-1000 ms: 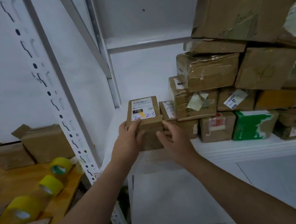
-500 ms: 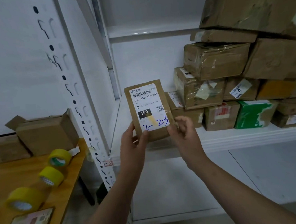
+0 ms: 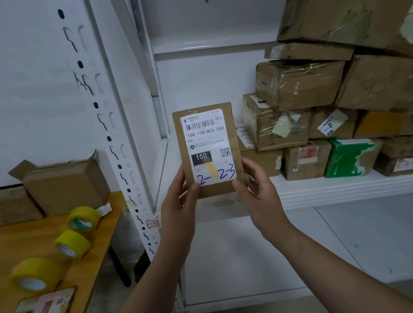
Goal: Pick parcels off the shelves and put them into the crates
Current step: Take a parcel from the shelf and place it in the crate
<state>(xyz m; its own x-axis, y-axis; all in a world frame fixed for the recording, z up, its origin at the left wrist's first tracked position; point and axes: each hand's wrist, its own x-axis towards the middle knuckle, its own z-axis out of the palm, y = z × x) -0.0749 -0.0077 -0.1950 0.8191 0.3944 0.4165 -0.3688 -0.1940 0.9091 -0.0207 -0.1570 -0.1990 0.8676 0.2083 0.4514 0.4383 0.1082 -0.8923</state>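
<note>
Two hands hold one small brown cardboard parcel (image 3: 207, 151) upright at centre frame, its white label facing the camera: the left hand (image 3: 177, 209) and right hand (image 3: 259, 194) pinch its lower corners, before the white metal shelf (image 3: 342, 188) of stacked brown boxes (image 3: 299, 84) at right.

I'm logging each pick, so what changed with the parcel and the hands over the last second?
The small brown cardboard parcel with the white label was lifted off the white shelf and tipped upright, label toward the camera. The left hand and right hand kept hold, now at its lower corners. The stacked brown parcels and the yellow tape rolls on the wooden table stayed put.
</note>
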